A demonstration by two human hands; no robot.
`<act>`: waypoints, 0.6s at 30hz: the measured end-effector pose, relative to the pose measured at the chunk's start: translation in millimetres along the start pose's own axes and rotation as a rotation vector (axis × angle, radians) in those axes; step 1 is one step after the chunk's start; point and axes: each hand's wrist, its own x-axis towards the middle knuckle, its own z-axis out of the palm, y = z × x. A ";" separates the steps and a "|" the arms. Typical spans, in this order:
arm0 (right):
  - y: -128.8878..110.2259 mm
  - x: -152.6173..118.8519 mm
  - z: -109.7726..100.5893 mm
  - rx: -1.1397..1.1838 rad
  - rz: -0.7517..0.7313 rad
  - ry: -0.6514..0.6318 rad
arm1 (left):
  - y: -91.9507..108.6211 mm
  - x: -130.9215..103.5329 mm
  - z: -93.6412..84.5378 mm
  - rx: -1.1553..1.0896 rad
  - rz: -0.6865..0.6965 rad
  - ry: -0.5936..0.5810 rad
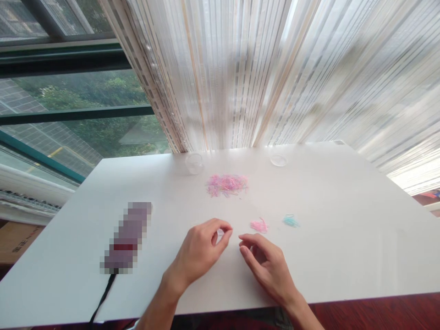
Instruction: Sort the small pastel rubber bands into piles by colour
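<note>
So, both bare hands are over the white table (343, 220) in the lower middle of the frame. The left hand (202, 245) has its thumb and index fingertip brought close together like a pinch; can't tell if something's actually between them, since any bit that small gets lost at this size. The right hand (268, 266) is just beside it, released, fingers loosely curled with the thumb and index tips slightly apart.

As for the stuff itself, the big pile of thin pink and lilac bits (227, 184) sits around the center of the frame, beyond the hands. Nearer the right hand there's a little pink bunch (260, 225), and just right of that a small teal bunch (290, 221). Up near the table's far edge, a clear round container (194, 163) stands left of center and a clear round lid (278, 160) lies right of center.

Over in the left part of the frame is a pixelated purplish object (127, 236) with a black cord (103, 298) running to the bottom edge. Striped sheer curtain (233, 68) fills the top, window (85, 91) upper left.
</note>
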 end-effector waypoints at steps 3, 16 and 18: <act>-0.5 -0.2 -1.6 0.035 -0.006 -0.006 | 1.0 -22.7 21.9 -0.159 0.036 0.009; 0.4 -0.2 -1.0 0.016 -0.039 -0.022 | -8.3 -40.5 38.4 -0.356 -0.112 0.127; 0.4 -0.5 -1.2 0.001 -0.027 -0.035 | -7.3 -41.8 39.2 -0.377 -0.147 0.141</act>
